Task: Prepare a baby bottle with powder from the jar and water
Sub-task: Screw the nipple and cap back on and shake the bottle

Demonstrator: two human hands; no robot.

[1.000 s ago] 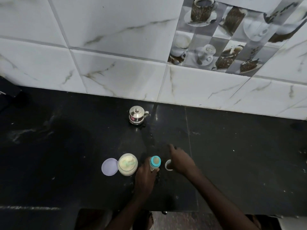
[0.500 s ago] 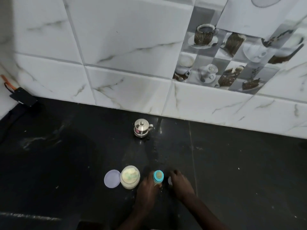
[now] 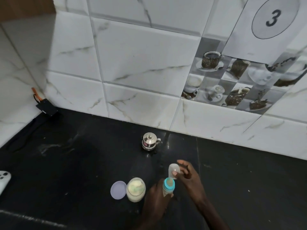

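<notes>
Two hands low in view, close to the front edge of the black stone counter (image 3: 249, 180). Left hand (image 3: 155, 199) wrapped round the small clear baby bottle with teal ring collar (image 3: 168, 185), fingers curled about its body. Bottle upright between the hands, base hidden, so cannot tell whether resting or lifted. Right hand (image 3: 188, 177) just behind and above the bottle mouth, thumb and fingertips pinching a translucent dome-shaped plastic cap (image 3: 172, 170), remaining fingers loosely bent. Bottle probably light, stiff and smooth, liable to slip if wet; best taken round the body below the collar, as now. Cap likely thin and easily dropped; safest pinched at the rim. Open round jar of pale powder (image 3: 135, 189) just beside the left hand, flat lilac round lid (image 3: 118, 190) at its far side; likely tipped by a careless wrist. Open counter to the right and behind, up to a small lidded steel pot (image 3: 149, 141) near the marbled white tile wall (image 3: 141, 63). Little margin at the front edge. White device (image 3: 4, 179) at far left, well apart.
</notes>
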